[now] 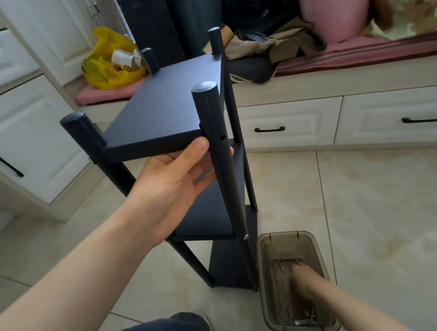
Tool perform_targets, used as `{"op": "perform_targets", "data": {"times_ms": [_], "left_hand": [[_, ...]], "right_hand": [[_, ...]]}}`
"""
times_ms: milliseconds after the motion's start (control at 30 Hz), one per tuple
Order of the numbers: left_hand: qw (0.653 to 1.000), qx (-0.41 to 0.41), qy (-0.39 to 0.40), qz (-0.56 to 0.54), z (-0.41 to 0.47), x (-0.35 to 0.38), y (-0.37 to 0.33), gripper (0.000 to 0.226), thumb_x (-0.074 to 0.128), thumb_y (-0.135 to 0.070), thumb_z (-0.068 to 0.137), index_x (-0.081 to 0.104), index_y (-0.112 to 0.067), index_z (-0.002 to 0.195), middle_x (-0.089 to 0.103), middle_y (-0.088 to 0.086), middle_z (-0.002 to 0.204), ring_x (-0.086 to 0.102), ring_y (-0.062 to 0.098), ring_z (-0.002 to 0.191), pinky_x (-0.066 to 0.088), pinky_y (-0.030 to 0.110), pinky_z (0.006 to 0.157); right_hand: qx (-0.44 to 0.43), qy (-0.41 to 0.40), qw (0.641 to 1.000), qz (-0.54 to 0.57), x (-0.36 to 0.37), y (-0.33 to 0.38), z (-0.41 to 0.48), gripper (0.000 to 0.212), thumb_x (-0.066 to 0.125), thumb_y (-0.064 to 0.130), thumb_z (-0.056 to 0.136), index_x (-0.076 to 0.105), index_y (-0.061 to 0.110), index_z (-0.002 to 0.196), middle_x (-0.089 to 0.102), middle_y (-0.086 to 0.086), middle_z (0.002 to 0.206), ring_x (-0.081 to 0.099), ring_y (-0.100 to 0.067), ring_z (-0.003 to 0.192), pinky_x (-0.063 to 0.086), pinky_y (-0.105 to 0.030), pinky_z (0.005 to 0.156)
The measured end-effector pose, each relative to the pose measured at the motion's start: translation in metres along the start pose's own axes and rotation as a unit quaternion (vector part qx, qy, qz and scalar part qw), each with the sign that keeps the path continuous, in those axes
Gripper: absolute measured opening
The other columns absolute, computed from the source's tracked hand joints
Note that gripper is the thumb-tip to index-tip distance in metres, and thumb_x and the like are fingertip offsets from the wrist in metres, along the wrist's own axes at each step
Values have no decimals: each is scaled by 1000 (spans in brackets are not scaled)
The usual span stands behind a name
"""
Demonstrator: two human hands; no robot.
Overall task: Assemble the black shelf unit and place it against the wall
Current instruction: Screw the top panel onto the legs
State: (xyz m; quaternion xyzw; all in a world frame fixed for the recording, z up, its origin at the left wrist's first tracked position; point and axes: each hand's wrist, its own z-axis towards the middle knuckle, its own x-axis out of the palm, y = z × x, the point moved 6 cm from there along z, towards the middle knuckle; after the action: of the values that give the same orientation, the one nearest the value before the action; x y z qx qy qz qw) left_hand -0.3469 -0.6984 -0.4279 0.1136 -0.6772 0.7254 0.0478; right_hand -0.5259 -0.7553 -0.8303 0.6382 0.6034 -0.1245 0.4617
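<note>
Black shelf unit (173,111) standing mid-frame on the floor (368,207), boards mounted; one screw hole (222,137) showing empty. I am pinching the top board (162,104) with my left grip (177,178); right grip (299,270), reaching into the lower-right bin (264,277): spread or closed, cannot tell. Wall placement pending.

My left hand (172,183) grips the black shelf unit (163,110) under its top board; my right hand (299,270) sits inside the plastic bin (283,234) just beside its base.
</note>
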Motion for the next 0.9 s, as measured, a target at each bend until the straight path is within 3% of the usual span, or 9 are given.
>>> {"op": "perform_targets", "data": {"times_ms": [67, 167, 533, 667, 767, 900], "left_hand": [[1000, -3, -5, 4, 0, 0, 0, 22, 61, -21, 84, 80, -20, 95, 75, 5, 109, 69, 30, 114, 58, 34, 89], [1000, -2, -3, 11, 1, 0, -2, 22, 63, -23, 82, 80, -20, 95, 74, 6, 111, 68, 31, 116, 58, 36, 89], [999, -15, 30, -4, 8, -9, -1, 37, 79, -27, 74, 74, -16, 109, 73, 7, 115, 68, 30, 115, 57, 37, 90], [999, -13, 50, -2, 11, -10, 0, 37, 81, -29, 75, 75, -17, 109, 73, 5, 116, 68, 30, 116, 57, 38, 91], [998, -14, 54, 9, 12, -11, 1, 35, 81, -31, 76, 76, -19, 108, 73, 3, 116, 67, 29, 117, 56, 37, 93], [998, -15, 56, 16, 13, -13, 1, 36, 82, -33, 76, 76, -19, 108, 73, 3, 117, 67, 29, 117, 56, 37, 93]], "right_hand": [[-14, 0, 1000, -4, -1, 0, 5, 51, 52, 11, 97, 40, 17, 146, 38, -6, 154, 43, -22, 138, 33, -32, 114], [-19, -4, 1000, -18, 0, -2, 17, 57, 55, 13, 96, 35, 16, 150, 29, -5, 159, 40, -23, 140, 33, -33, 115], [-17, -8, 997, -79, 7, -5, 51, 50, 45, 10, 100, 31, 6, 147, 33, -18, 151, 41, -36, 135, 41, -41, 110], [-19, -11, 997, -79, 20, -9, 56, 46, 50, 14, 98, 36, 11, 142, 36, -18, 148, 52, -32, 125, 48, -43, 102], [-14, -32, 997, -72, 26, -14, 56, 45, 47, 17, 100, 34, 11, 142, 35, -18, 149, 49, -33, 129, 47, -42, 103], [-21, -45, 994, -99, 22, -12, 54, 39, 48, 22, 100, 38, 15, 137, 49, -13, 140, 55, -28, 122, 51, -38, 96]]}}
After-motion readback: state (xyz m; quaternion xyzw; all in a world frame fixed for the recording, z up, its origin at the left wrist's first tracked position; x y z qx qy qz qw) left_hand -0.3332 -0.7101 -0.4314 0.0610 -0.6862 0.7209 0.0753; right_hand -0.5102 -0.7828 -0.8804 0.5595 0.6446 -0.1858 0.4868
